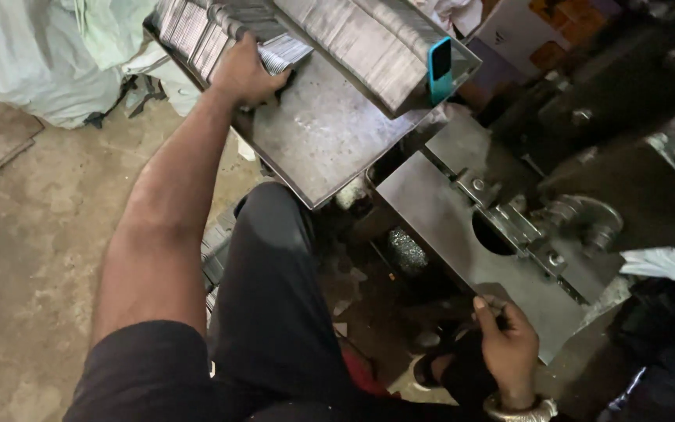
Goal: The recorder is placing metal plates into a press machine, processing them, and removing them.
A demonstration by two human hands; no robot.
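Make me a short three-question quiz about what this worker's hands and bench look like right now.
1. True or false: the left hand rests on a stack of thin metal strips.
2. Which colour is the small phone leaning at the tray's edge: A red, B blue, C white?
3. What does the machine plate near the right hand have cut into it?

Key: 1 true. 2 B. 3 a round hole, beside a bolted metal guide. The right hand, with a metal bangle on its wrist, pinches a small piece at that plate's lower edge.
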